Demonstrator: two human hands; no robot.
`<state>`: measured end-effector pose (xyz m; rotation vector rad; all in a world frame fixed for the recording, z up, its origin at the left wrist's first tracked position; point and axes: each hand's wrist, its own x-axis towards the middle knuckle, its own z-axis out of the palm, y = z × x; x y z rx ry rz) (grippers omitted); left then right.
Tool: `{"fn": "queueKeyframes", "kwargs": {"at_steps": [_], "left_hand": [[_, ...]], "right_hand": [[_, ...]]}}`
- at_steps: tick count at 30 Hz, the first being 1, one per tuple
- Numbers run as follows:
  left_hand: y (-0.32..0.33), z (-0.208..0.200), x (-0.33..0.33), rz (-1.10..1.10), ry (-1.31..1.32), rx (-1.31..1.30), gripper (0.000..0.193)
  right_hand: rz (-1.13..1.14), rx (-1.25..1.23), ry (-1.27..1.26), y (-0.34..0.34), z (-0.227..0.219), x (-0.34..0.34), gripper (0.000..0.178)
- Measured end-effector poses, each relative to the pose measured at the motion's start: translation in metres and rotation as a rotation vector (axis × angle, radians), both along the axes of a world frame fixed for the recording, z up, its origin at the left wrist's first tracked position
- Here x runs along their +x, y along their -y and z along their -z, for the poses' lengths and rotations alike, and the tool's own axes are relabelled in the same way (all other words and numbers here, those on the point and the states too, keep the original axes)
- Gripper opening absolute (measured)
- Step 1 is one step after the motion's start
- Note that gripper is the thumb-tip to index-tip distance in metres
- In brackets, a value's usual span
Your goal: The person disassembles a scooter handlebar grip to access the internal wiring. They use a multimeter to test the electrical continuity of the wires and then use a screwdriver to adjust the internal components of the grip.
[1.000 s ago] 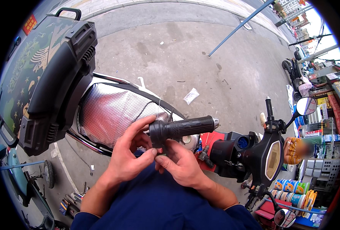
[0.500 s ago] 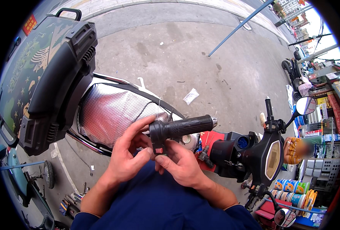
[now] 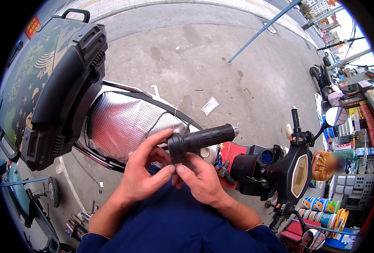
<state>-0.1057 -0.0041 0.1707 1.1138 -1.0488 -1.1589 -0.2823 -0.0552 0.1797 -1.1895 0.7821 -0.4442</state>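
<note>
A black twist-throttle grip (image 3: 208,137) with a silver end cap is held in front of my body, above the scooter. Its ribbed tube points right, and its rounded housing sits between my hands. My left hand (image 3: 140,175) curls round the housing's left side, index finger along the top and thumb at the bottom. From the right, my right hand (image 3: 204,181) pinches the lower part of the housing, its thumb tip close to the left thumb. The housing's underside and whatever lies between the thumbs are hidden by my fingers.
Below lies the scooter's seat with a silver quilted cover (image 3: 119,126). A black top box (image 3: 65,105) rises at left. The handlebars (image 3: 296,168) and a drill (image 3: 224,169) are at right. Beyond are a blue pole (image 3: 263,30), a plastic packet (image 3: 210,106) and a person (image 3: 321,166).
The throttle grip has turned slightly and shifted a little, so the red switch on its housing is out of sight. My thumbs have come together at the housing's lower end.
</note>
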Motion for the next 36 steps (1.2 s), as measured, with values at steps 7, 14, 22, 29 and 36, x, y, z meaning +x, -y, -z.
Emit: {"fn": "queueKeyframes", "kwargs": {"at_steps": [7, 14, 22, 29, 36], "left_hand": [[0.0015, -0.0011, 0.0, -0.006, 0.035, 0.001, 0.069], [0.0007, -0.0011, -0.0004, -0.002, -0.023, 0.048, 0.07], [-0.0001, -0.0001, 0.0004, 0.003, -0.07, 0.061, 0.07], [-0.0013, 0.0002, 0.0004, 0.014, -0.095, 0.089, 0.069], [-0.0009, 0.0003, -0.0003, 0.018, -0.118, 0.059, 0.07]], "right_hand": [[-0.018, -0.035, -0.046, 0.0025, 0.0011, -0.002, 0.038], [-0.022, 0.044, 0.018, 0.0044, -0.0006, -0.0021, 0.039], [-0.031, 0.088, 0.065, 0.0025, 0.0009, -0.0036, 0.04], [-0.041, 0.098, 0.062, 0.0026, -0.0036, -0.0039, 0.037], [-0.038, 0.1, 0.066, 0.0017, -0.0031, -0.0043, 0.036]]}}
